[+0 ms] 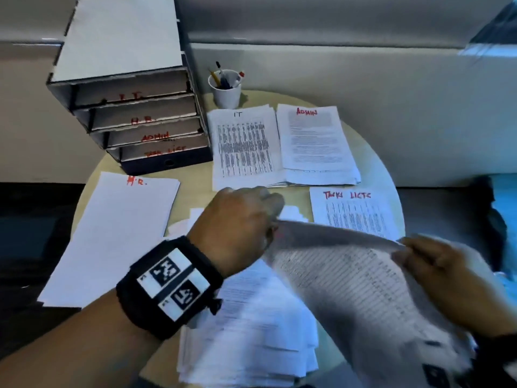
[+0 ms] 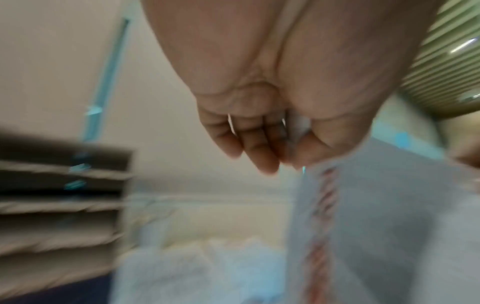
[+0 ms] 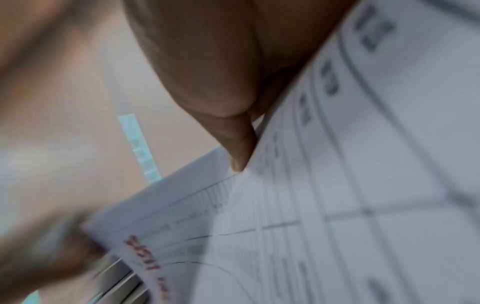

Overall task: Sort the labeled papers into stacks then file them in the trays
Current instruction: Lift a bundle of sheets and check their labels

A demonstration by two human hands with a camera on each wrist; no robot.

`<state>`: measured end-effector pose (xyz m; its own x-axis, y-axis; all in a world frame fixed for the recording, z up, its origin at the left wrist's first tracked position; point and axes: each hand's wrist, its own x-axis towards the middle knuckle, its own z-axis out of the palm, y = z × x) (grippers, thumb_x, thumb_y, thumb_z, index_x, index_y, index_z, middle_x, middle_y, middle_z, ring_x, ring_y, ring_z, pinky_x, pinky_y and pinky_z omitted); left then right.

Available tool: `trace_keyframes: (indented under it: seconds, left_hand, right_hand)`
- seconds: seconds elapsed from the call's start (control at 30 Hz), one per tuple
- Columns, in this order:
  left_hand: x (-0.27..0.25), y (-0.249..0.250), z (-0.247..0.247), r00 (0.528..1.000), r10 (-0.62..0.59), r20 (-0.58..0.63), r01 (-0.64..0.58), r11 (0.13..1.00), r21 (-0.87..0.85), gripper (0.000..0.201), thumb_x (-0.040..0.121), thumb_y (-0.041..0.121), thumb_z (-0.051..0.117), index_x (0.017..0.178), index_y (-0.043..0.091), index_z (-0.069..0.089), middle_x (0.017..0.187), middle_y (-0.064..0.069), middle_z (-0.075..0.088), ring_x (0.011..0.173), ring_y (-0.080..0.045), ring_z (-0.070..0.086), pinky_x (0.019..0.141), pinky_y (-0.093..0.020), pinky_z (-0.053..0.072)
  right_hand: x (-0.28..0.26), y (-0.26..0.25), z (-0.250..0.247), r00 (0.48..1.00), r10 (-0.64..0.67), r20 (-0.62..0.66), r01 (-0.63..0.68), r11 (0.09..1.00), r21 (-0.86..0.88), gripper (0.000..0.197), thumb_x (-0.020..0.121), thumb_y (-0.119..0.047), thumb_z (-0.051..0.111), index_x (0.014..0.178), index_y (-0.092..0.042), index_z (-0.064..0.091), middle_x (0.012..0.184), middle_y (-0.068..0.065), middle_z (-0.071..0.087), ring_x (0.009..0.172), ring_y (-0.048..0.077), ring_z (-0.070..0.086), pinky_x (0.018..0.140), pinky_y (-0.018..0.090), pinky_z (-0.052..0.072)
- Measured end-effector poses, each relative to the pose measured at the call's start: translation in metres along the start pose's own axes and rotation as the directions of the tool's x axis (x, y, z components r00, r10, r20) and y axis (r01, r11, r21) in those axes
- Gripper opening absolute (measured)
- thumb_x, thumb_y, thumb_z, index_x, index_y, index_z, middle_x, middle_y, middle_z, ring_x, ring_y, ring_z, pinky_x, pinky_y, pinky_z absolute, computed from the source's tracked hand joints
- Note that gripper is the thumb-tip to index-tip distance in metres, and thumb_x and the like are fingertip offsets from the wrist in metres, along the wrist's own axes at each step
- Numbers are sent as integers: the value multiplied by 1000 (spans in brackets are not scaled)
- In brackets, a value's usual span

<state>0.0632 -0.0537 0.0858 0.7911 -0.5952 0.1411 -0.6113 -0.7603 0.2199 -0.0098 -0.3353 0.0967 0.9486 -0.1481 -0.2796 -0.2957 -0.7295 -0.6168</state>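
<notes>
I see a sheet with a printed table and a red heading, raised off the surface, bowed and motion-blurred. My left hand pinches its far corner; my right hand pinches its right edge. Beneath it lies a loose, fanned unsorted pile. Four sorted stacks lie flat: H.R. stack at left, IT stack and ADMIN stack side by side at the back, Task Lists stack at right. Trays, four tiers, stand back left, fronts lettered in red: I.T., H.R., ADMIN; the bottom label is partly legible.
</notes>
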Motion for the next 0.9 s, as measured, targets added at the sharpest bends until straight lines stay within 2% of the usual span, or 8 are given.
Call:
trace_keyframes:
  seconds: [0.1,0.17,0.3,0.37,0.5,0.67,0.77,0.9]
  left_hand:
    - [-12,-56,31,932,-362,-16,361,931,-52,21,80,18,57,100,21,58,97,-3,59,86,-31,59,72,-39,49]
    - [-27,-72,60,834,-495,244,519,854,-41,31,85,29,60,114,22,55,111,-5,56,95,-28,58,80,-38,50]
    - [-61,-73,117,655,-454,605,459,874,159,70,73,59,68,131,27,43,132,-8,42,113,-33,50,83,-43,49]
    - [-73,-70,132,641,-469,608,454,870,193,92,71,62,70,145,28,29,146,-7,28,129,-34,38,93,-46,47]
    - [-79,-70,138,635,-533,560,555,818,150,98,69,57,75,149,29,25,152,-6,22,136,-31,29,103,-44,43]
    - [-73,-71,142,576,-609,545,689,721,77,77,63,42,82,124,21,40,123,-8,36,116,-32,44,88,-37,48]
    - [-67,-70,144,522,-665,534,770,637,41,64,69,36,79,115,18,39,116,-10,38,106,-34,53,84,-38,51]
    - [-64,-71,147,488,-701,520,829,559,-24,60,71,28,78,111,17,36,105,-8,53,93,-30,61,77,-39,55]
  right_hand:
    - [28,103,-20,949,247,-196,-233,968,89,13,88,-23,69,77,-17,69,70,7,71,47,7,57,45,23,50]
    - [38,133,-8,930,340,-141,-302,923,238,10,89,-25,67,88,-16,71,74,15,73,56,24,62,55,41,56]
    - [60,152,11,851,514,-105,-443,811,382,13,96,-15,59,93,-4,66,38,-3,56,28,7,45,34,13,37]
    - [70,157,25,849,518,-102,-443,804,397,12,96,-14,58,98,-4,66,46,-1,61,31,8,50,36,14,40]
    - [87,171,50,853,496,-163,-464,863,198,18,93,-20,60,97,-6,71,79,14,70,67,29,65,68,33,52]
    - [103,204,75,861,486,-153,-500,863,-71,49,76,-39,68,116,-13,59,111,22,67,100,39,62,91,47,51]
    - [96,193,70,864,373,-338,-459,860,-223,71,68,-38,78,127,-23,43,122,23,52,115,42,50,97,53,44]
    - [70,106,66,887,96,-452,-195,965,-178,47,79,-32,72,120,-20,54,115,16,58,104,31,53,93,45,45]
